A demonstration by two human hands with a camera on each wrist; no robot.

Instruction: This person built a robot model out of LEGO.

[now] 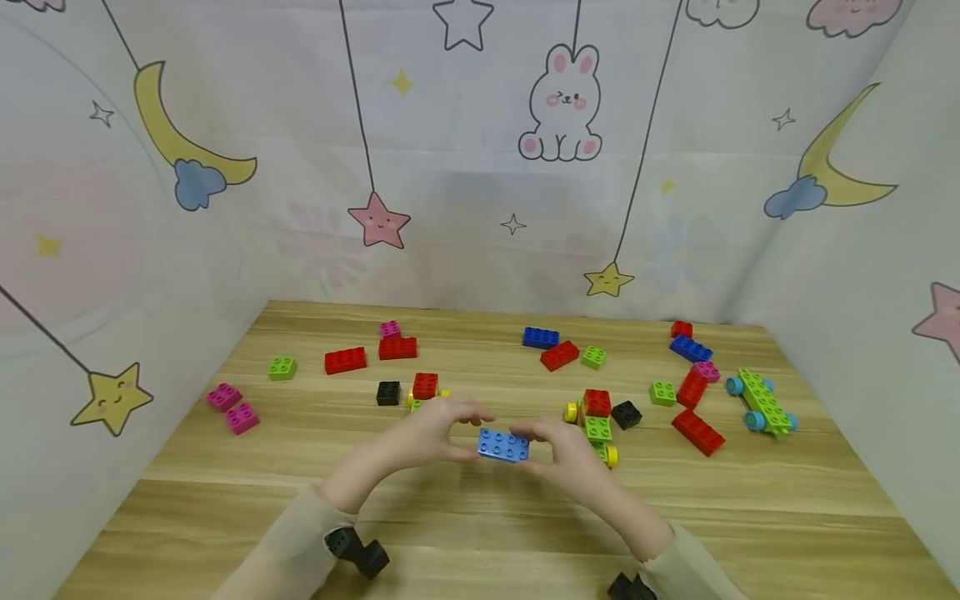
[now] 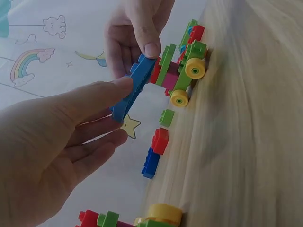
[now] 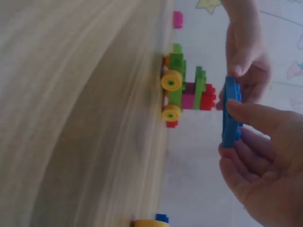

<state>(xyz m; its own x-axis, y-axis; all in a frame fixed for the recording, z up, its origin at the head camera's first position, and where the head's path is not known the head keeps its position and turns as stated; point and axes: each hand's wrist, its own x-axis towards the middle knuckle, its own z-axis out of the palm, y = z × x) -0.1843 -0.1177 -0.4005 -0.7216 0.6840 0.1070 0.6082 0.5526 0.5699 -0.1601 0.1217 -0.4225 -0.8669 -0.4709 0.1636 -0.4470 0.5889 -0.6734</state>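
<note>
Above the table, a thin blue building-block plate [image 1: 502,445] with studs on top is held between both hands. My left hand [image 1: 435,429] pinches its left end between thumb and fingers. The other end is gripped by my right hand [image 1: 562,454], its thumb plain on the plate in the right wrist view. Just beyond the right hand stands a block car [image 1: 597,428] with yellow wheels, green and red blocks. A similar car [image 1: 425,386] stands behind the left hand, which partly hides it.
A black block [image 1: 388,393] lies beside the left car, another black block [image 1: 626,414] beside the right one. Red, blue, pink and green blocks are scattered toward the back. At right lies a green wheeled base [image 1: 765,402] with light-blue wheels. Printed curtains surround the wooden table [image 1: 480,533].
</note>
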